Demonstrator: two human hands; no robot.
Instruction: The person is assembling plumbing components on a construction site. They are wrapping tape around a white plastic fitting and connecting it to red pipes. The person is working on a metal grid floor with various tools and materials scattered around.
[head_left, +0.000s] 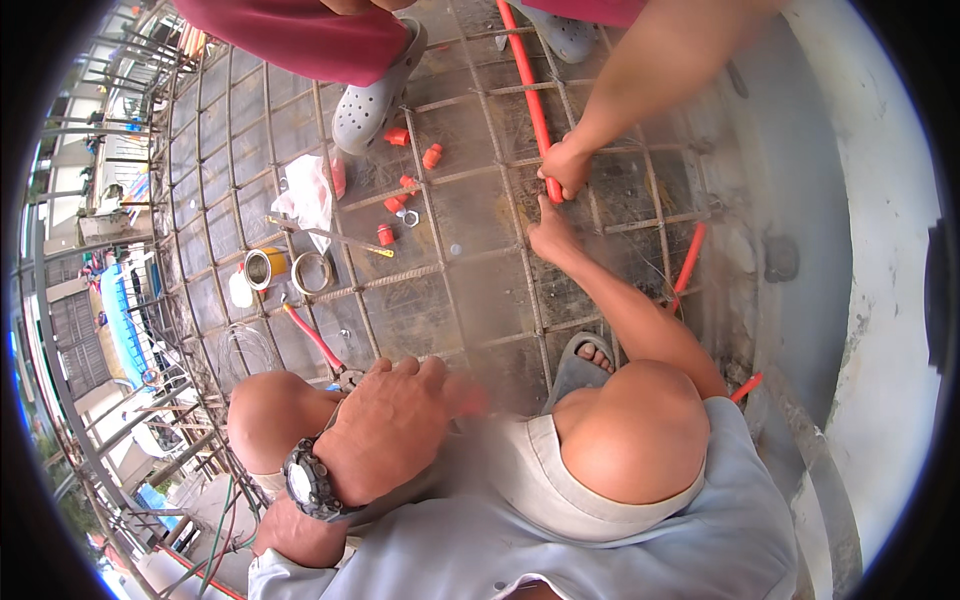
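My left hand [395, 430], wearing a dark watch [305, 478], is closed over my lap. A blurred red-orange piece [468, 396] sticks out at its fingers, its kind unclear. My right hand [555, 238] reaches forward, index finger stretched, other fingers curled. That fingertip is at or beside the lower end of an orange-red plastic pipe [530, 80]; I cannot tell whether they touch. A co-worker's hand [567, 168] grips the pipe just above its end. Beyond my left knee lies a red-handled plier-like tool [316, 335], its head partly behind my left hand.
A tied rebar grid [440, 270] covers dark panels. Several orange fittings [432, 156], an open can [265, 268], a tape roll [311, 272], a white plastic bag [308, 195] and coiled wire [248, 350] lie leftward. Other pipe pieces [690, 265] stand beside the pale wall [880, 300] at right.
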